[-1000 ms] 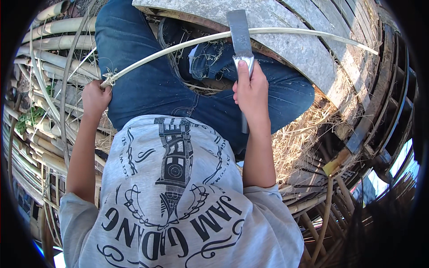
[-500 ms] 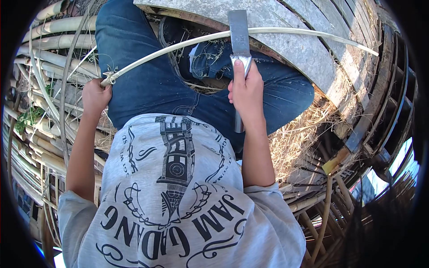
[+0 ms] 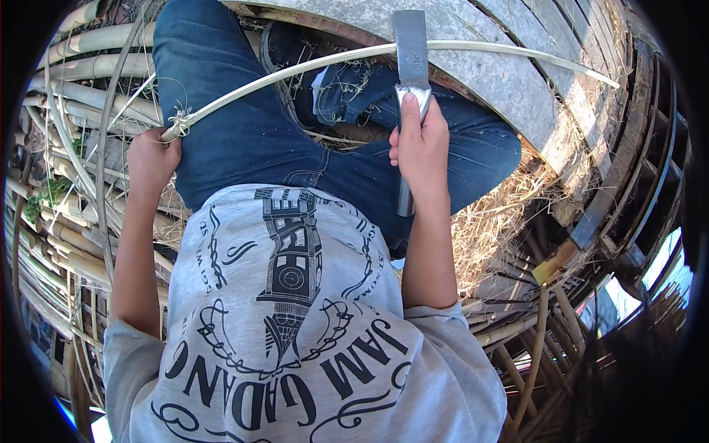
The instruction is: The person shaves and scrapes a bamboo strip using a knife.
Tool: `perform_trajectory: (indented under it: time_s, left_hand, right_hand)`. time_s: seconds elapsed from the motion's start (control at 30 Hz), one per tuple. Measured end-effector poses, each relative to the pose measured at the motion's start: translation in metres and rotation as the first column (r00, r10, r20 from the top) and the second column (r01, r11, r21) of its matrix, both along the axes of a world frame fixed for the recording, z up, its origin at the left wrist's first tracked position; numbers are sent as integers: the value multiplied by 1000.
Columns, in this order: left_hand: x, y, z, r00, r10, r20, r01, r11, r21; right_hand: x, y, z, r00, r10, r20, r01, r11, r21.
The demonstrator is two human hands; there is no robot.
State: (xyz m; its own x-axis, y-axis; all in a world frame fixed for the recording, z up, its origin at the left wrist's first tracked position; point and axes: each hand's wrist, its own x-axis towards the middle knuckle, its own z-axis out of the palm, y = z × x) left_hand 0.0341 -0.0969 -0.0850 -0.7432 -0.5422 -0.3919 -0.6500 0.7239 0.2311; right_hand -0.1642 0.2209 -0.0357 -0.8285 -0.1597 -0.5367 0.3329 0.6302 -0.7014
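A long, pale bamboo strip [image 3: 310, 65] bends in an arc over my legs, its far right end above the grey boards. My left hand [image 3: 153, 159] is closed round its near end, where thin curled shavings [image 3: 181, 122] cling. In my right hand [image 3: 421, 148] is a knife with a broad, square-ended metal blade [image 3: 412, 48]; the thumb presses along the top of the handle. The blade lies across the strip and covers a short part of it. More thin shavings [image 3: 343, 96] rest around my foot.
Grey weathered boards [image 3: 509, 96] lie in front, to the right. Bamboo poles [image 3: 111, 68] are stacked along the left, with green leaves [image 3: 40, 199] among them. Dry straw and shavings [image 3: 487, 229] heap beside my right leg. A slatted wooden structure [image 3: 635, 170] stands at the far right.
My right hand and the knife have shifted a little right along the strip. My left hand has drawn the strip's near end slightly left.
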Motion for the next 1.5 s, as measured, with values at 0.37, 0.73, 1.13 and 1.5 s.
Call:
perform_trajectory:
  time_s: [0.37, 0.73, 1.13, 1.5]
  left_hand:
    - [-51, 27, -4, 985, -75, -157, 112, 963, 244]
    - [-51, 34, -7, 987, -99, -126, 110, 991, 83]
    - [-50, 40, -8, 976, -131, -173, 132, 991, -5]
    - [-46, 43, -12, 967, -144, -208, 128, 988, -88]
  right_hand:
    - [-36, 17, 7, 983, -184, 1, 184, 983, 11]
    - [-69, 47, 16, 978, -205, -36, 208, 975, 83]
    - [-30, 13, 11, 996, 3, 92, -4, 1000, 9]
    - [-52, 29, 12, 985, -172, -9, 172, 984, 48]
